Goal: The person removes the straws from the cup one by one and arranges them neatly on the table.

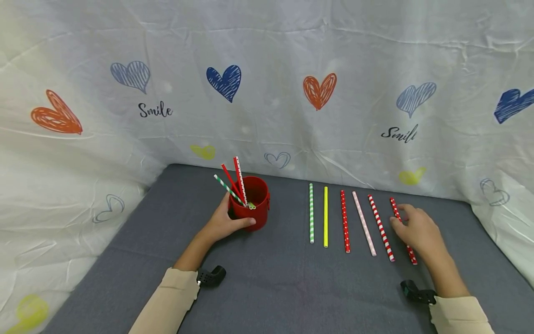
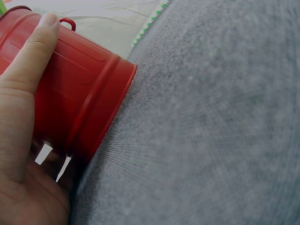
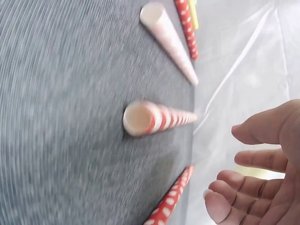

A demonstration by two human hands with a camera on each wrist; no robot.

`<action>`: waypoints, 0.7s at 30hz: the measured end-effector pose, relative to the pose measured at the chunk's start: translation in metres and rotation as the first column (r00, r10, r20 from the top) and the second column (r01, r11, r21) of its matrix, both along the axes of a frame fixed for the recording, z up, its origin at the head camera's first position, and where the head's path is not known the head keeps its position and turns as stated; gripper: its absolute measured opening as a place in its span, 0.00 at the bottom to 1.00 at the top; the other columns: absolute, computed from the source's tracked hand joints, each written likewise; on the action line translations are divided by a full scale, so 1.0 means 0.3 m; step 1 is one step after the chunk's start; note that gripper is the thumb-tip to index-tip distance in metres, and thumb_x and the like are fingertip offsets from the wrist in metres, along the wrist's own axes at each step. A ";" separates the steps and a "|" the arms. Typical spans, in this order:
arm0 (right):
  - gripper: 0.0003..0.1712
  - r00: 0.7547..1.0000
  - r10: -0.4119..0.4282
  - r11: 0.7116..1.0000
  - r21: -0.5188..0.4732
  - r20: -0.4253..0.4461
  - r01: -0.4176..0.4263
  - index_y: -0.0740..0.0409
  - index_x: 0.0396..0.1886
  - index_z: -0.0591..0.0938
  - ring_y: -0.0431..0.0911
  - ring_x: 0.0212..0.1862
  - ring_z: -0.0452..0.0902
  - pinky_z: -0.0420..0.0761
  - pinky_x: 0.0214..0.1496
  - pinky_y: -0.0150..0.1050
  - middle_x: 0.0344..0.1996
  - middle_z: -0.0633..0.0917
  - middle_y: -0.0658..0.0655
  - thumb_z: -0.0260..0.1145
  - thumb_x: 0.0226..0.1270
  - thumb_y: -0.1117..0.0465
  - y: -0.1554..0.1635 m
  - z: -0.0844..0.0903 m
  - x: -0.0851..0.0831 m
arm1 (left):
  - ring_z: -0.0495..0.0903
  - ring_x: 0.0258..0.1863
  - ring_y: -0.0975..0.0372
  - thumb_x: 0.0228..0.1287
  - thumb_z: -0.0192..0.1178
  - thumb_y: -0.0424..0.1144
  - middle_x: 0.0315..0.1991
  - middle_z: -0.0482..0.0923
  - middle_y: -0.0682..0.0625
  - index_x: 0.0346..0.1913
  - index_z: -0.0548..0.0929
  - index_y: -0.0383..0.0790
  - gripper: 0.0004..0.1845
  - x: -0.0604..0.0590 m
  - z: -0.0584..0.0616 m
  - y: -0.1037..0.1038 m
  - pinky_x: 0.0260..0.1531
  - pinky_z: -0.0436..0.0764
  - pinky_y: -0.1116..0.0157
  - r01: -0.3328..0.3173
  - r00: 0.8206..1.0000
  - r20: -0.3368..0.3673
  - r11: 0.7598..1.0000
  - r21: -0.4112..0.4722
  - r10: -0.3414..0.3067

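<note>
The left hand (image 1: 223, 222) grips the red cup (image 1: 252, 202) on the grey worktop (image 1: 267, 287), fingers curled around its wall; only the left wrist view shows the thumb lying flat along the ribbed side. Three straws stand in the cup, leaning left. To the right six straws lie in a row, long axes running away from the person. The right hand (image 1: 417, 229) rests over the rightmost red spotted straw (image 1: 413, 255), fingers loosely spread; the right wrist view shows them above it, holding nothing.
</note>
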State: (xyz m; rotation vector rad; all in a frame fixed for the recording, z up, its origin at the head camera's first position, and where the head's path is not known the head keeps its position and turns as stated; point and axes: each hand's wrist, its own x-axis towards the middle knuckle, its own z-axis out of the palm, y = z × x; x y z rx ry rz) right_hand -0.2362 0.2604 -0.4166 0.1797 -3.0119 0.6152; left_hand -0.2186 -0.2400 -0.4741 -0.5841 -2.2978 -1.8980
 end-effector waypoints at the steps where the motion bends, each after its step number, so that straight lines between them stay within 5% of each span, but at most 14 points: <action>1: 0.31 1.000 0.007 1.000 -0.006 -0.004 -0.007 0.75 0.63 0.70 0.68 0.47 0.75 0.73 0.42 0.66 0.47 0.78 0.77 0.63 0.71 0.56 -0.008 0.005 0.001 | 0.69 0.64 0.54 0.53 0.77 0.33 0.67 0.69 0.50 0.75 0.58 0.51 0.50 0.002 0.001 0.000 0.57 0.76 0.52 -0.003 1.000 0.001 1.000 -0.001 0.003; 21: 0.19 0.954 0.211 0.970 -0.073 -0.214 -0.231 0.65 0.55 0.82 0.48 0.32 0.75 0.72 0.31 0.45 0.40 0.82 0.62 0.68 0.66 0.63 -0.255 0.094 0.067 | 0.69 0.64 0.56 0.53 0.77 0.33 0.67 0.69 0.51 0.75 0.59 0.52 0.49 0.002 -0.002 0.001 0.56 0.76 0.52 -0.021 1.000 0.005 1.000 -0.018 0.021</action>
